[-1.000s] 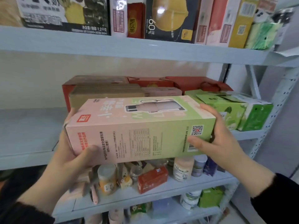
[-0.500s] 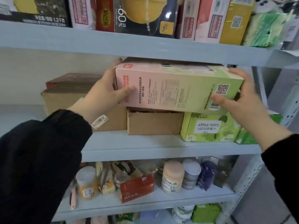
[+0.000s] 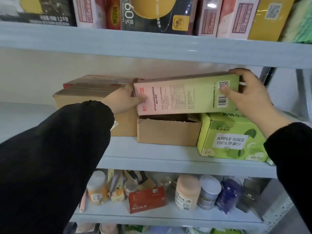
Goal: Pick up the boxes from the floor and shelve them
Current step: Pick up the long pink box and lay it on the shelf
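Box (image 3: 185, 97) between left hand (image 3: 121, 99), right hand (image 3: 250, 97)

Long box (image 3: 185, 97) laid across two others on the middle shelf (image 3: 152, 159)
The long box is laid over the open carton (image 3: 168, 132) and the apple juice box (image 3: 231, 137) right of it, gripped at its left end by the left hand (image 3: 123, 98) and at its right end by the right hand (image 3: 249, 97). A larger carton (image 3: 94, 100) is set just left.
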`<state>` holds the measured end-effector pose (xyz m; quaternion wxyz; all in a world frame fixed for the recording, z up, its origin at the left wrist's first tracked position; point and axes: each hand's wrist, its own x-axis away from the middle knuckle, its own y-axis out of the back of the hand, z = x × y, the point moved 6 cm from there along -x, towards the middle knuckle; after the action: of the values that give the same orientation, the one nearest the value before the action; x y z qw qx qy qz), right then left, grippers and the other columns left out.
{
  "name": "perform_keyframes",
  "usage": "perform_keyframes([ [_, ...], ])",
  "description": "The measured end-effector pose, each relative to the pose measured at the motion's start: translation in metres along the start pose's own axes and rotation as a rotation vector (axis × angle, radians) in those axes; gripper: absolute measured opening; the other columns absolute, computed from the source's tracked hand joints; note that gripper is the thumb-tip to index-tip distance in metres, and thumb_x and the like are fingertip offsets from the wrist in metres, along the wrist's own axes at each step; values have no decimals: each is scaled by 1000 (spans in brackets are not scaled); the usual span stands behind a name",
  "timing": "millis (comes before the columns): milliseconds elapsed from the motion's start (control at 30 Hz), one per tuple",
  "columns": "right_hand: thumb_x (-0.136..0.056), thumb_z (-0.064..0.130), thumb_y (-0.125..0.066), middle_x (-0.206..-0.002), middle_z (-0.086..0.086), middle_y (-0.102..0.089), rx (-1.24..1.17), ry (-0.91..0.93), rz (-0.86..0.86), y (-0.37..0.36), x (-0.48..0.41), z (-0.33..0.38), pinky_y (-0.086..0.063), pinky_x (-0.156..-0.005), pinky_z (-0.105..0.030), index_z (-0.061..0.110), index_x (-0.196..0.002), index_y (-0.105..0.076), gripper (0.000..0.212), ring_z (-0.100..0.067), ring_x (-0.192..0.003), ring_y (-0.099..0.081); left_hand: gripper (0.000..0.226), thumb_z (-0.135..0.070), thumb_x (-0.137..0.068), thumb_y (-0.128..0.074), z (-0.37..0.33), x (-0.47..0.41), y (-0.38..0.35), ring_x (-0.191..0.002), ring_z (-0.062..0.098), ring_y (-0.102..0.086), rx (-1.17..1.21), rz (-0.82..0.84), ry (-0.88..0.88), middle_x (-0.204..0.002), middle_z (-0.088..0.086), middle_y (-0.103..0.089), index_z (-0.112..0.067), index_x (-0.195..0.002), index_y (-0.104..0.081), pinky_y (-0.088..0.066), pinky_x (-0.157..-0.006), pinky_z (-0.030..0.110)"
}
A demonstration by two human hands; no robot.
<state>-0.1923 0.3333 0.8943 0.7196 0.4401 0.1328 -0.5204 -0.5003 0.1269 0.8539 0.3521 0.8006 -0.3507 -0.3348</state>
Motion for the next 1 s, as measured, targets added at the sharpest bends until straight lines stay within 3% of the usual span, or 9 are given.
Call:
perform_keyframes([
  [200, -82, 54, -72, -129, 1, -59, 1, 6, 3, -24, 4, 2, -54, -95, -34, 51, -125, -51, 48, -13, -107, -64, 71, -55, -95, -59, 27, 8, 10, -129, 23, -56, -54, -43, 21, -140, -2, -60, -31, -155, -31, -45, -108, 43],
  [333, -83, 47, -75, -129, 0, -58, -10, 18, 18, -43, 1, 14, -51, -83, -17, 45, -125, -54, 47, -9, -101, -65, 68, -49, -98, -59, 39, 16, 22, -136, 26, -49, -36, -68, 35, -146, 6, -55, -21, -154, -34, -40, -108, 41],
  [433, -85, 45, -74, -129, -3, -53, 8, 16, 11, -52, 1, 28, -50, -94, -28, 42, -129, -54, 48, -14, -108, -59, 67, -50, -97, -59, 50, 16, 30, -135, 25, -50, -20, -87, 35, -146, 6, -55, -22, -153, -37, -39, -105, 37],
  [567, -88, 41, -73, -129, -4, -44, 47, -14, -15, -55, 4, 37, -36, -94, -23, 36, -134, -54, 50, -15, -111, -48, 64, -50, -98, -57, 57, 11, 33, -133, 26, -53, -20, -94, 13, -143, 5, -58, -26, -153, -37, -41, -105, 39],
  [733, -87, 47, -73, -124, -1, -42, 70, -56, -5, -60, 14, 31, -38, -91, -25, 38, -134, -52, 52, -18, -107, -51, 59, -46, -99, -56, 62, 8, 28, -121, 27, -57, -16, -125, -13, -125, 0, -62, -29, -152, -35, -42, -90, 34],
  [800, -86, 49, -74, -124, -1, -45, 66, -51, -19, -60, 15, 30, -41, -91, -27, 37, -133, -51, 54, -19, -108, -53, 56, -45, -98, -57, 60, 10, 28, -114, 24, -59, -3, -145, -38, -121, -3, -62, -42, -149, -34, -43, -88, 35],
  [867, -84, 49, -75, -127, -2, -47, 70, -43, -5, -61, 14, 27, -43, -95, -29, 36, -134, -49, 59, -18, -112, -53, 43, -43, -97, -59, 58, 11, 29, -105, 20, -59, 28, -176, -61, -109, -9, -63, -61, -130, -36, -44, -86, 35],
  [933, -81, 49, -78, -134, 0, -49, 104, -36, 68, -69, 17, 22, -39, -97, -28, 35, -139, -46, 68, -14, -118, -50, 32, -40, -97, -61, 58, 15, 29, -99, 18, -58, 46, -182, -63, -95, -19, -60, -58, -115, -41, -46, -87, 36],
  [1000, -77, 48, -82, -137, 4, -53, 156, -19, 157, -81, 22, 15, -36, -94, -25, 31, -139, -46, 73, -15, -124, -51, 31, -42, -96, -64, 64, 17, 33, -100, 20, -61, 78, -179, -47, -94, -23, -60, -50, -121, -48, -50, -93, 44],
])
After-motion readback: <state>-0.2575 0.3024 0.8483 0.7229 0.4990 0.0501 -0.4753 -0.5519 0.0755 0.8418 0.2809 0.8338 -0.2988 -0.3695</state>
